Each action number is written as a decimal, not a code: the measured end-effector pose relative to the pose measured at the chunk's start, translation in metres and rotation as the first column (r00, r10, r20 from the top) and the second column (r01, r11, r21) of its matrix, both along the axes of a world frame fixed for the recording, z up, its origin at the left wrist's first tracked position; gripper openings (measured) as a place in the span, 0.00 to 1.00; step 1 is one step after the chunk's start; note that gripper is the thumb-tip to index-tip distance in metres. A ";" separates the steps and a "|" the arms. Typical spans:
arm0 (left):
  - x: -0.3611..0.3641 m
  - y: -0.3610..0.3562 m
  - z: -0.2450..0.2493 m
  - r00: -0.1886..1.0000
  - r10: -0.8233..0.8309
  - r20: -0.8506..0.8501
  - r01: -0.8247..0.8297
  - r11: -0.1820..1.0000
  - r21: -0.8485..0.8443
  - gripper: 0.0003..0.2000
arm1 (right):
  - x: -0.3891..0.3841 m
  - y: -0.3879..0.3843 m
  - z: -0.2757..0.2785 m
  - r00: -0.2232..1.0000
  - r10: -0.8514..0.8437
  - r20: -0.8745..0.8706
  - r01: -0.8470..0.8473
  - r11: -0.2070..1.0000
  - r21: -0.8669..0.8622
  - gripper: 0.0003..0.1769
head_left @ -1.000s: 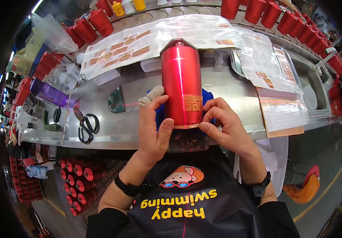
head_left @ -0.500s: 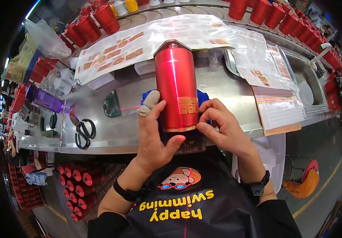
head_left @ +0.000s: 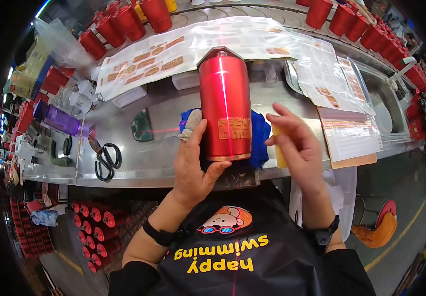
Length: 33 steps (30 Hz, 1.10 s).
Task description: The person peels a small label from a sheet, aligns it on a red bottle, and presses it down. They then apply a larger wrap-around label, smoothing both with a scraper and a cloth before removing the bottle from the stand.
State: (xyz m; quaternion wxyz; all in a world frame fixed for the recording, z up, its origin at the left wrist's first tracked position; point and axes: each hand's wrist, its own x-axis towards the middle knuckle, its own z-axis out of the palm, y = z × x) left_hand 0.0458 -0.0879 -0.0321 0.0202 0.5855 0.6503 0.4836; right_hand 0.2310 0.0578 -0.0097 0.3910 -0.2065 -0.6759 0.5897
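The right hand (head_left: pixel 299 148) has left the lower edge of the red bottle (head_left: pixel 225 98) and now hangs just to its right with the fingers spread and clear of the metal. A flat yellow piece (head_left: pixel 278 150) shows against its palm, and whether that grip closes on it cannot be told. The left hand (head_left: pixel 193 163) has stayed low on the bottle's left side. Its grip is clenched there, thumb under the base and a bandaged finger (head_left: pixel 189 123) against the wall. The bottle lies along the middle of the steel worktop (head_left: pixel 168 158), neck pointing away from the person, resting on a blue cloth (head_left: pixel 261 140). A gold label (head_left: pixel 234 128) sits near the bottle's base. Scissors (head_left: pixel 105 160) lie well to the left, and sheets of labels (head_left: pixel 173 52) are spread beyond the bottle.
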 end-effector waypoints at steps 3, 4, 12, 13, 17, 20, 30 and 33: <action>-0.003 -0.001 0.000 0.995 -0.062 0.077 0.061 0.998 0.013 0.39 | 0.007 -0.003 0.023 0.986 0.063 -0.154 -0.088 0.983 -0.163 0.17; -0.003 0.000 0.000 0.985 -0.075 0.154 0.072 0.997 0.020 0.39 | 0.013 -0.004 0.030 0.986 0.137 -0.091 -0.154 0.963 -0.221 0.15; 0.009 0.010 0.008 0.960 -0.038 0.277 0.035 0.999 0.013 0.38 | 0.008 -0.011 0.031 0.911 0.380 0.159 -0.320 0.896 -0.307 0.10; 0.010 0.011 0.008 0.959 -0.036 0.281 0.034 0.999 0.012 0.39 | 0.008 -0.012 0.030 0.910 0.386 0.153 -0.329 0.895 -0.302 0.10; 0.012 0.011 0.008 0.969 -0.025 0.245 0.025 1.000 0.002 0.40 | 0.004 -0.014 0.030 0.909 0.390 0.147 -0.340 0.898 -0.279 0.10; 0.012 0.011 0.010 0.974 -0.024 0.227 0.025 1.000 -0.005 0.40 | 0.004 -0.015 0.032 0.910 0.393 0.133 -0.346 0.896 -0.280 0.11; 0.011 0.012 0.008 0.960 -0.044 0.277 0.044 0.999 0.009 0.40 | 0.007 -0.012 0.027 0.919 0.365 0.149 -0.311 0.904 -0.294 0.11; 0.010 0.011 0.007 0.958 -0.057 0.280 0.057 0.998 0.008 0.41 | 0.008 -0.011 0.025 0.918 0.374 0.136 -0.321 0.898 -0.302 0.11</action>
